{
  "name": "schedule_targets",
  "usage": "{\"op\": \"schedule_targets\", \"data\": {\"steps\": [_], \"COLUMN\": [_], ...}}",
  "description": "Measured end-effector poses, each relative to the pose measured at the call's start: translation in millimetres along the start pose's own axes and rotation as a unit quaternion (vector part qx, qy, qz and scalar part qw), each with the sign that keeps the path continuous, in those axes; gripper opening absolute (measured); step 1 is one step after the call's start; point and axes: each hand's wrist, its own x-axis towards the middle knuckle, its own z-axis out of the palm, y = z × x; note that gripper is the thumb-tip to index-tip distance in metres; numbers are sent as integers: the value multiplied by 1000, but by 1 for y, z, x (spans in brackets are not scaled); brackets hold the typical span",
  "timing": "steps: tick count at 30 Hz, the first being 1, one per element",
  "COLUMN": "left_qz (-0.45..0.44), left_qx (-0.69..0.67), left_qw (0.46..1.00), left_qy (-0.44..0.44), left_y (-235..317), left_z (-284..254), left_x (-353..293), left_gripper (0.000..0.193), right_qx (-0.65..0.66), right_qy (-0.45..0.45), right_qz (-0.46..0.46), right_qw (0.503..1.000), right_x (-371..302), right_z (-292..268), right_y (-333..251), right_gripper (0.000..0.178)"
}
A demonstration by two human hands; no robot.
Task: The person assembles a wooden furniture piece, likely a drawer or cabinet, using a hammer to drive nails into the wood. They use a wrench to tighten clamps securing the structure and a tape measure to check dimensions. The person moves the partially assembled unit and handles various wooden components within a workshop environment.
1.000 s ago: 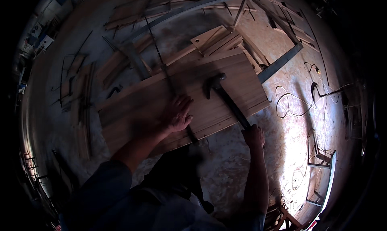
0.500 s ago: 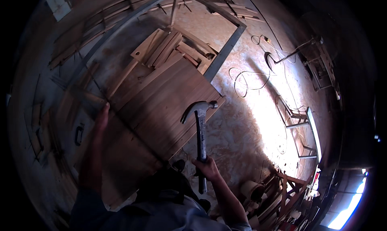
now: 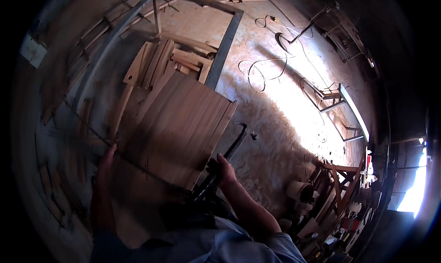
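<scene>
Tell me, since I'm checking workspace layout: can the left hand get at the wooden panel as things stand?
Probably yes. The left hand already lies at the near-left edge of the wooden panel, nothing between them. The right hand grips the hammer off to the other side.

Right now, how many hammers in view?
1. The hammer is in the right hand, just off the wooden panel's right edge. Others may hide in the scrap wood.

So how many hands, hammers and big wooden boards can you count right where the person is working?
Hands: 2, the left hand resting on the board and the right hand gripping the hammer.
Hammers: 1, the hammer.
Big wooden boards: 1, the wooden board.
Total: 4
</scene>
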Motion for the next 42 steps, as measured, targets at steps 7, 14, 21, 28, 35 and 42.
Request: {"op": "schedule_targets", "data": {"steps": [7, 14, 21, 28, 35, 42], "left_qz": [29, 67, 85, 143, 17, 120], "left_qx": [8, 105, 230, 286, 388, 305], "left_qw": [998, 990, 952, 922, 866, 891], "left_qy": [49, 64, 181, 218, 314, 313], "left_y": [22, 19, 35, 168, 263, 326], "left_z": [21, 41, 55, 197, 313, 400], "left_x": [-18, -25, -59, -134, -130, -53], "left_gripper": [53, 53, 49, 46, 73, 59], "right_qx": [82, 53, 44, -6, 18, -14], "right_qy": [-103, -107, -133, -148, -151, -190], "right_qz": [121, 130, 150, 190, 235, 213], "right_qw": [984, 984, 979, 971, 960, 958], "right_x": [62, 70, 29, 50, 59, 142], "right_z": [1, -13, -2, -30, -28, 4], "right_y": [26, 15, -66, -175, -306, -416], "right_gripper": [51, 50, 46, 50, 57, 62]}}
